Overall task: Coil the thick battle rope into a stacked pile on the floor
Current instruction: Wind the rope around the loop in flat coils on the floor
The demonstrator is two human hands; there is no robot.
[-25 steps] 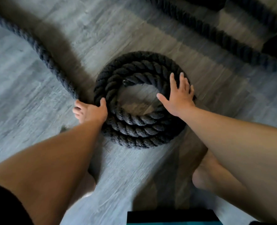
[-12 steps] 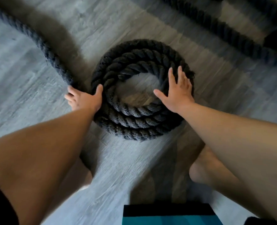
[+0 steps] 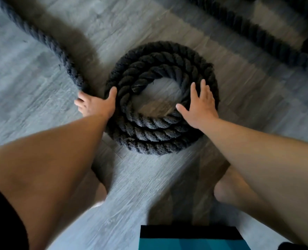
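The battle rope [image 3: 155, 136] lay coiled in 3 visible rings on the floor [image 3: 32, 65]. My left grip [image 3: 95, 106] clasped its free run at the coil's left edge, thumb against the outer ring. My right grip [image 3: 200, 107] lay released, fingers spread flat on the coil's right side.

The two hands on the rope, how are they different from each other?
The left hand sits at the outer left edge of the coil; the right hand lies on top of the coil's right side. The left hand's fingers curl round the loose rope where it joins the coil; the right hand's fingers are straight and spread. Both hands touch the same dark rope.
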